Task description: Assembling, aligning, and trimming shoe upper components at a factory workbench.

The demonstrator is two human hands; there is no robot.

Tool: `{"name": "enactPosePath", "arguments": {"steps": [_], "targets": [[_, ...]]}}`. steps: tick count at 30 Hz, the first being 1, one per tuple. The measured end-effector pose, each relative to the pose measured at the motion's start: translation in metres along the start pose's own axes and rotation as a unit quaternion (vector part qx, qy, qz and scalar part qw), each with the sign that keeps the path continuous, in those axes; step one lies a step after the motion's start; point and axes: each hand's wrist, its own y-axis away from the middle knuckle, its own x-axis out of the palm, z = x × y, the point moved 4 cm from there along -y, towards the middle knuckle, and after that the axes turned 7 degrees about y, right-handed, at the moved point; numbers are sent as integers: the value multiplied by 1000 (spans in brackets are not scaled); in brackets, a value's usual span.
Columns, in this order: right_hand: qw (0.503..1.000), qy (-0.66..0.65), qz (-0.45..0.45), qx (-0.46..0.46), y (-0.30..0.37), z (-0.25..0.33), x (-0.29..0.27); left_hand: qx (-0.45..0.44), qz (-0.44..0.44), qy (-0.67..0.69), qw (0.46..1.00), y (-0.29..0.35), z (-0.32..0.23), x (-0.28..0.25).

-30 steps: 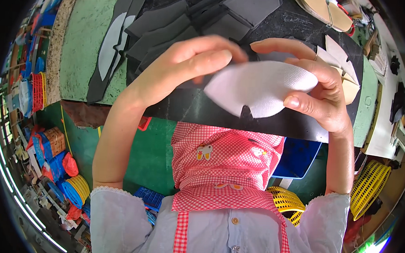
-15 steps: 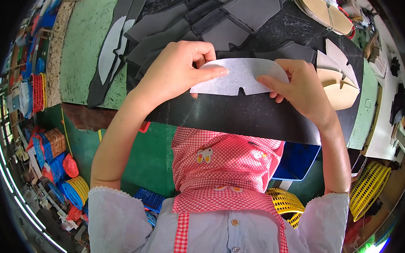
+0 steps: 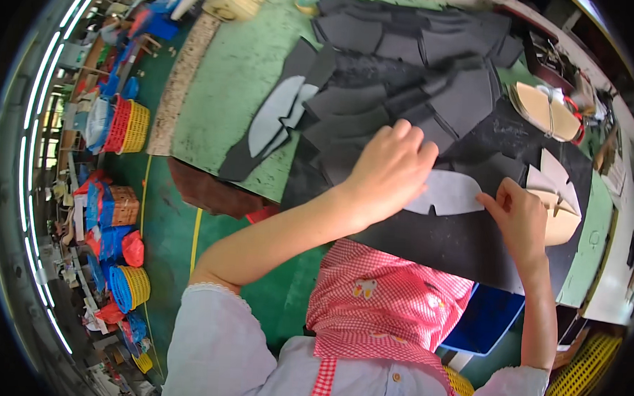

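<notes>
A white, curved fabric-like piece point(image 3: 451, 193) with a small notch in its lower edge lies low over the black work surface point(image 3: 428, 238). My right hand point(image 3: 520, 217) has thumb and fingers closed at the piece's right end. Across its left end, my left hand point(image 3: 392, 169) is bent with fingers curled together; it covers that end, and what its fingertips hold is hidden. Just beyond are overlapping dark grey sheet pieces point(image 3: 470, 98). Beige and pale notched pieces point(image 3: 560, 216) stand beside my right hand.
At the left of the green table point(image 3: 222, 109) lie dark strips point(image 3: 237, 163) with white notched pieces point(image 3: 274, 115) on them. More dark pieces point(image 3: 402, 35) are stacked at the back. A tied beige bundle point(image 3: 547, 112) sits back right. Below the table edge is a blue bin point(image 3: 485, 322).
The view has swung, so the table appears farther right and lower. My left hand has moved from pinching the white piece's left end to a curled pose over it; my right hand stays at the right end.
</notes>
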Motion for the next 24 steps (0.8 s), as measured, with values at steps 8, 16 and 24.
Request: {"name": "enactPosePath", "arguments": {"steps": [8,16,24], "targets": [[976,-176,-126,26,41,-56,-31,-63,-38,150,986,39,-3,-31],[987,-102,-119,-44,46,-74,-32,-40,33,129,990,53,-66,10],[978,-178,-110,-20,40,-89,-28,-100,33,188,976,70,-91,16]]}}
